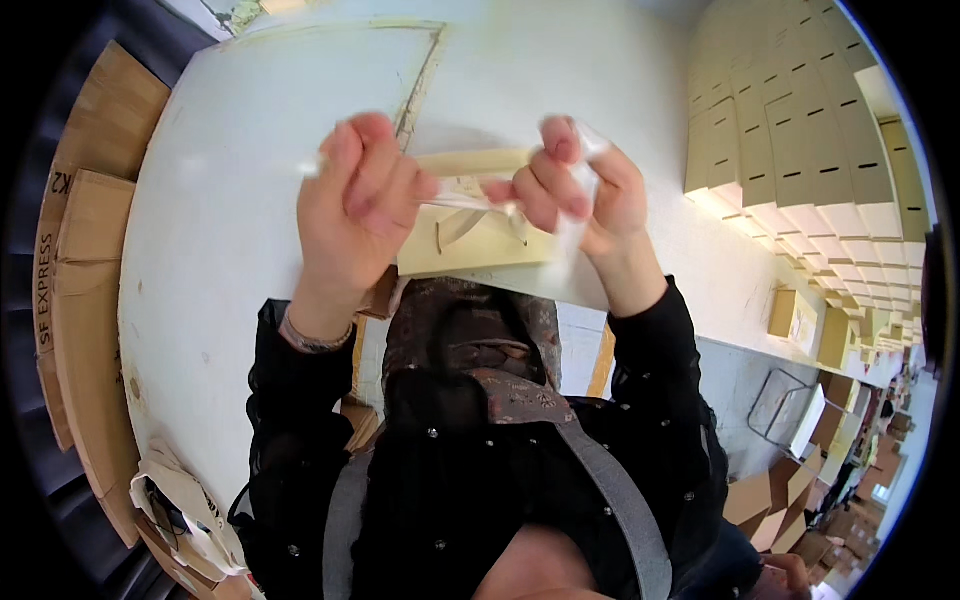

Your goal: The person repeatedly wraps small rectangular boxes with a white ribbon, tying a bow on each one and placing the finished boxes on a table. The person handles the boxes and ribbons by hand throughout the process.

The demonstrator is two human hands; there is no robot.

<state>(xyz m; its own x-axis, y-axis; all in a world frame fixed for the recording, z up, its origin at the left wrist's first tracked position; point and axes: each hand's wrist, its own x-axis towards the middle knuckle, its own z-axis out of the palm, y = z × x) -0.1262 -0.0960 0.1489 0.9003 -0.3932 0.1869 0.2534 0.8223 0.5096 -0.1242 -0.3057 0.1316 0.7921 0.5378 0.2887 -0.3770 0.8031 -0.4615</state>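
Note:
A thin strip of clear plastic film [459, 199] is stretched between my two raised hands. My left hand [360, 195] has its fingers curled around one end; a small whitish bit shows at its outer side. In my right hand [574, 180] the film is pinched and wraps over the fingers, with a blurred tail hanging below. Both hands are blurred. Below and behind them a pale yellow paper box [480, 255] lies on the white table near its front edge. A light ribbon handle [459, 229] is attached to the box, partly hidden by the film.
Stacked pale yellow boxes [795, 142] with dark slots fill the table's right side. Flattened brown cartons [90, 300] line the left edge. A cream cloth bag [184, 502] sits at lower left. A metal-framed stool [799, 412] and open cartons [772, 502] stand at right, near a person's hand [791, 574].

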